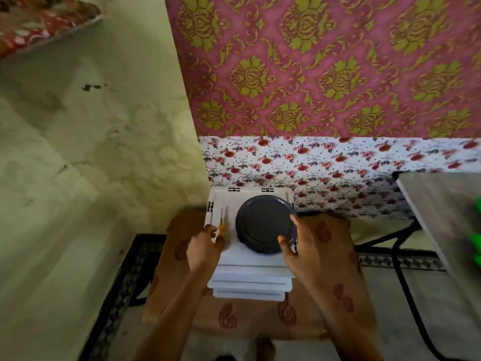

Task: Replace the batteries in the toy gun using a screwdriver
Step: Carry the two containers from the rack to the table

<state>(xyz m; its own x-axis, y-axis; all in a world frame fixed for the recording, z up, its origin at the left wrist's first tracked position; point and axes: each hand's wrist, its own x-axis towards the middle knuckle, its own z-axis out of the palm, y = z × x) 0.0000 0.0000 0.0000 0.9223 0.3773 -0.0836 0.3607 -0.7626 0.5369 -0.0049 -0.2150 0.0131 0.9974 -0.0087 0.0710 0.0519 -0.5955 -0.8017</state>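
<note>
A small screwdriver [221, 225] with a yellow handle lies on a stack of white plastic trays [250, 277] in front of me. My left hand [204, 250] pinches the handle's near end between thumb and fingers. A round dark grey lidded container [263, 222] sits on the same stack, to the right of the screwdriver. My right hand [299, 246] curls round the container's right rim, thumb at the near edge, fingers at the far side. No toy gun or batteries are visible.
The trays rest on a brown patterned cloth [260, 316] over my lap. A grey table [442, 217] with green objects [477, 246] at its edge stands to the right, with a black cable [406, 282] beside it. Walls close in at left and ahead.
</note>
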